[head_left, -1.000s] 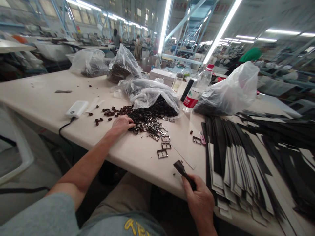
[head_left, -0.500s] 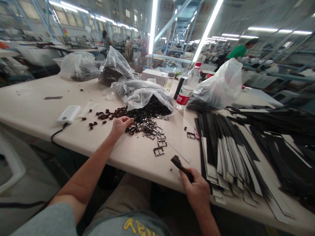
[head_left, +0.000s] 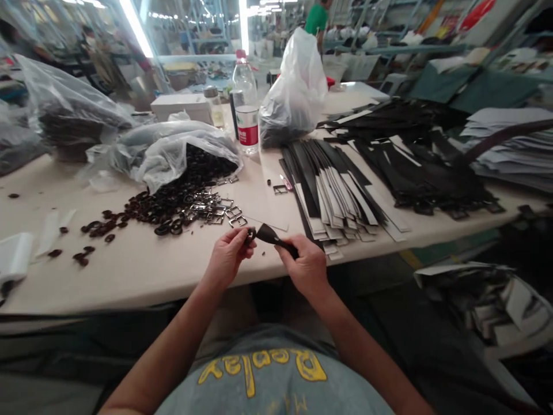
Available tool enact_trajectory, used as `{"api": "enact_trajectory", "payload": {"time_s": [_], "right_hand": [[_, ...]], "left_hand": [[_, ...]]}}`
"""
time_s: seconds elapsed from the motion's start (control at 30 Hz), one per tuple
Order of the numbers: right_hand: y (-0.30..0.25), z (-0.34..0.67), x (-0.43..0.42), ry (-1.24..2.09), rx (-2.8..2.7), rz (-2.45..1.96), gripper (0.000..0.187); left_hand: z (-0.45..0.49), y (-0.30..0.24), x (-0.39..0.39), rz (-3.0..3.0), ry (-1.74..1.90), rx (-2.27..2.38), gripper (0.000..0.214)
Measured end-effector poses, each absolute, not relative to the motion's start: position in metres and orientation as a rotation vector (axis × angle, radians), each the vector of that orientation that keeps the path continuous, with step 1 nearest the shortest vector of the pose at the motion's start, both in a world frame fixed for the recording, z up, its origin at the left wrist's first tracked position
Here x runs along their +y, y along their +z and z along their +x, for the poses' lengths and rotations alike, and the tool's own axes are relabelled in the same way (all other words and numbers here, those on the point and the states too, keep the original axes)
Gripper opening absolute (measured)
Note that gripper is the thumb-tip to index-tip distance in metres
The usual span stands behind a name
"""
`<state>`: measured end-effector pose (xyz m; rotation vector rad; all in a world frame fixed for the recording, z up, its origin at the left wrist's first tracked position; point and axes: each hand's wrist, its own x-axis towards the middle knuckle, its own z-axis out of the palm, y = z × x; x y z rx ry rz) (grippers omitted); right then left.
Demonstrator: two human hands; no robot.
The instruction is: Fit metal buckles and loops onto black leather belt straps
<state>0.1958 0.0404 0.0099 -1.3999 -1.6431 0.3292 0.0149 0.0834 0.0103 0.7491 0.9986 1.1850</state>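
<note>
Pinched in the fingertips of my left hand (head_left: 227, 257) is a small dark loop (head_left: 251, 234), close to the end of a dark strap. My right hand (head_left: 307, 265) is closed round that strap (head_left: 268, 233), whose flat end points left at the loop. Whether loop and strap touch, I cannot tell. Behind my left hand lie metal buckles (head_left: 215, 208) and a heap of dark loops (head_left: 164, 202), some spilling from a clear plastic bag (head_left: 162, 158). Dark and white strips (head_left: 334, 193) lie stacked beyond my right hand.
A water bottle (head_left: 247, 109) with a red cap stands at the back, beside a full plastic bag (head_left: 298, 86). One loose buckle (head_left: 280, 189) lies left of the strips. More dark straps (head_left: 415, 164) cover the right of the table (head_left: 142, 268). A person in green (head_left: 317, 20) is in the background.
My view has turned to the right. My left hand has come away from the heap with a loop, over to the strap end in my right hand, which still grips the strap.
</note>
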Motion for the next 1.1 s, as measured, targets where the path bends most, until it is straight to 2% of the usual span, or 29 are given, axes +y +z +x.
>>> {"api": "enact_trajectory", "payload": {"time_s": [0.2, 0.37, 0.5, 0.7, 0.87, 1.1], "right_hand": [[0.009, 0.187, 0.030, 0.157, -1.768, -1.339, 0.011], [0.006, 0.188, 0.024, 0.099, -1.829, -1.370, 0.017], [0.001, 0.190, 0.023, 0.071, -1.849, -1.361, 0.019], [0.001, 0.195, 0.022, 0.105, -1.867, -1.338, 0.023], [0.004, 0.199, 0.017, 0.162, -1.942, -1.228, 0.025], [0.001, 0.201, 0.008, 0.263, -1.899, -1.130, 0.023]], "left_hand": [[0.028, 0.011, 0.079, 0.811, 1.239, 1.076, 0.040], [0.028, 0.010, 0.079, 0.948, 1.265, 1.140, 0.031], [0.026, 0.007, 0.077, 0.949, 1.226, 1.126, 0.031], [0.020, 0.011, 0.076, 0.892, 1.111, 1.080, 0.041], [0.018, 0.020, 0.080, 0.828, 0.944, 1.048, 0.038], [0.024, 0.017, 0.073, 0.716, 0.759, 0.830, 0.048]]}}
